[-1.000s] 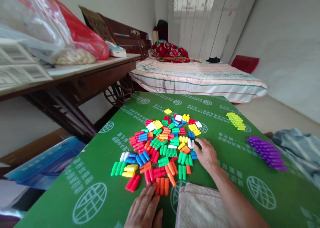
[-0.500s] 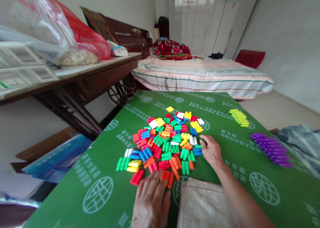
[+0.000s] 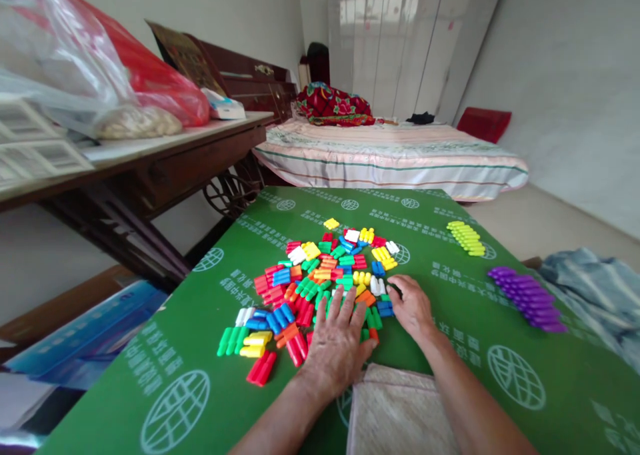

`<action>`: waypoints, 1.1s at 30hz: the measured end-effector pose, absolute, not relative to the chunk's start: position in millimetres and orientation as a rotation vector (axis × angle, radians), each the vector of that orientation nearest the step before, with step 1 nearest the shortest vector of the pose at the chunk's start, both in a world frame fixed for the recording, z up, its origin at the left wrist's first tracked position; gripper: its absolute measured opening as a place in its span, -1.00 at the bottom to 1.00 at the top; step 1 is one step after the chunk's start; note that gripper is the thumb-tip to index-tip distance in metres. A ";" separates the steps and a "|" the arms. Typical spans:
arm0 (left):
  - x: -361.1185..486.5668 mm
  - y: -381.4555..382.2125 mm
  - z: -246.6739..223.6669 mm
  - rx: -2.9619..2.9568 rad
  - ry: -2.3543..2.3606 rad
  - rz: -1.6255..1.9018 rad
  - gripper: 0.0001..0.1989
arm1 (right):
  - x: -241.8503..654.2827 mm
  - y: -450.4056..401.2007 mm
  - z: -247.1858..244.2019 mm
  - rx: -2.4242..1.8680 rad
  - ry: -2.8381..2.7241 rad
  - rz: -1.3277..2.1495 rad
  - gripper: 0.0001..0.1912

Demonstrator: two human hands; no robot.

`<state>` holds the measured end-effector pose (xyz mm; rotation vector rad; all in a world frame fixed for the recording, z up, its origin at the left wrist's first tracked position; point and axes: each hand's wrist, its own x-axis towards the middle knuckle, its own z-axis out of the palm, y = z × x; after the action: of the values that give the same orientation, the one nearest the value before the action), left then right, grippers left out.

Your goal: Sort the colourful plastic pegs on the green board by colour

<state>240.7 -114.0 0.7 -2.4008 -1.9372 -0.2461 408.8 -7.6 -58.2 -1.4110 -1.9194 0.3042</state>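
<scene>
Spreading open over jumbled blocks [image 3: 281,317], the left hand [image 3: 334,345] gripped nothing visible; whether the right hand [image 3: 411,306] gripped was unclear; only purple blocks [image 3: 527,300] and lime blocks [image 3: 466,238] sat grouped.

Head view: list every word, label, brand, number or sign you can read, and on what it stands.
"中国梦": lettering on the green tabletop; the rest is too blurred.
Globe signs, wordless: same tabletop.
White boxes, left: print too blurred.
White-and-blue box: markings too small.
</scene>
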 end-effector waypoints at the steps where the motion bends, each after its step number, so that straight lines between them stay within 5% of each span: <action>1: 241.2 -111.2 -1.8 -2.414 -1.939 -0.253 -0.45 | 408.4 -7.5 -57.5 -1.410 -1.925 0.310 -0.71; 33: 220.2 -107.8 -26.6 -2.405 -1.804 -0.372 -0.57 | 406.4 -7.3 -49.4 -1.399 -1.969 0.355 -0.74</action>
<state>220.2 -107.8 -26.6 -2.4053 -1.8038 -0.3721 406.4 -7.3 -49.4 -1.3990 -1.9687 0.3551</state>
